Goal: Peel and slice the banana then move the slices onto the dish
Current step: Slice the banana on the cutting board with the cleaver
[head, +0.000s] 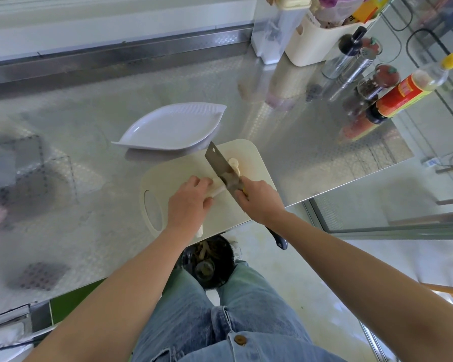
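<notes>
A: The left hand lies curled over the peeled banana, pinning it to the cutting board on the worktop.

B: And the right hand?

A: Closed round the cleaver, blade across the fruit. Cut slices lie at its two o'clock; the dish sits empty at eleven.

B: Soft and slippery, I'd judge: hold lightly, back from the blade.

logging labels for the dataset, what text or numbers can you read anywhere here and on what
No text can be read in this view.
Sauce bottle: red and yellow label with print, too blurred to read.
Yellow packet in the cream bin: print too small and blurred to read.
Knife, board and dish: no marks visible.
</notes>
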`<state>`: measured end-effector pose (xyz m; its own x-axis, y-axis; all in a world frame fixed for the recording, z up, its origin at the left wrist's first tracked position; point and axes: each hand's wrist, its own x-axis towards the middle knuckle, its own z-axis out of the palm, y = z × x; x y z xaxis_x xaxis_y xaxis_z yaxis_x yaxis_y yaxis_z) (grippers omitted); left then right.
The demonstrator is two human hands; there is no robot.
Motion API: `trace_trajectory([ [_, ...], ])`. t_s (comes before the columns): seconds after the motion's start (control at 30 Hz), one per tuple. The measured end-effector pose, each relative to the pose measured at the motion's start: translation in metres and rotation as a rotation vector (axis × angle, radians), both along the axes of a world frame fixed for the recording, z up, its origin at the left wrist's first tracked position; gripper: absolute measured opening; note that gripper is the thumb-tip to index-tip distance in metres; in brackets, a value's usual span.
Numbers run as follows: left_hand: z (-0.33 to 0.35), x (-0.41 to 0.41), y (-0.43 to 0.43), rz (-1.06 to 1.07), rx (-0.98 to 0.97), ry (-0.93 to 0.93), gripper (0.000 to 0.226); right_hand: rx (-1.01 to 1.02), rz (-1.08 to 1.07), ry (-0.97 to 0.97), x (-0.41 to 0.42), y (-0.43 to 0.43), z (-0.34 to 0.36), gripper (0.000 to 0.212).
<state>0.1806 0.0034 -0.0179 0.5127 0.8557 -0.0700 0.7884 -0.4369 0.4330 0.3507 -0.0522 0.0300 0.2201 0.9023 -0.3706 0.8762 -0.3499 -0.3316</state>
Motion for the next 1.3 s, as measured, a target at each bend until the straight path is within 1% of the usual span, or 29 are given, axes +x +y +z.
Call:
trace_trajectory([
  [0.13, 0.001, -0.001, 0.000, -0.008, 0.045, 0.013, 0.031, 0.070, 0.010, 0.009, 0.003, 0.004, 0.014, 0.021],
  [0.4, 0.001, 0.000, -0.001, -0.005, 0.050, 0.002, 0.030, 0.020, 0.033, -0.022, 0.000, -0.001, 0.013, 0.025],
  [0.47, 0.001, 0.000, -0.001, -0.004, 0.047, 0.001, 0.031, 0.006, 0.026, -0.019, -0.001, -0.001, 0.010, 0.024],
  [0.6, 0.000, 0.001, 0.000, 0.004, 0.020, -0.006, 0.031, -0.031, 0.031, -0.026, -0.006, 0.000, 0.002, 0.011],
  [0.77, -0.001, 0.001, 0.000, 0.009, -0.018, 0.009, 0.031, -0.070, 0.038, -0.019, -0.012, 0.001, -0.010, 0.011],
  [0.9, 0.000, 0.000, 0.001, 0.009, -0.023, -0.002, 0.033, -0.037, 0.032, -0.011, -0.009, 0.000, -0.010, 0.016],
  [1.03, 0.002, -0.003, -0.001, 0.009, 0.029, 0.002, 0.037, 0.038, -0.007, 0.003, -0.002, 0.001, -0.001, 0.018],
  [1.17, 0.000, -0.005, -0.002, 0.009, 0.045, 0.031, 0.030, 0.062, 0.008, -0.001, 0.002, 0.004, 0.012, 0.018],
  [1.3, 0.000, -0.005, -0.001, 0.005, 0.042, 0.035, 0.028, 0.034, 0.041, -0.013, 0.001, 0.002, 0.016, 0.018],
])
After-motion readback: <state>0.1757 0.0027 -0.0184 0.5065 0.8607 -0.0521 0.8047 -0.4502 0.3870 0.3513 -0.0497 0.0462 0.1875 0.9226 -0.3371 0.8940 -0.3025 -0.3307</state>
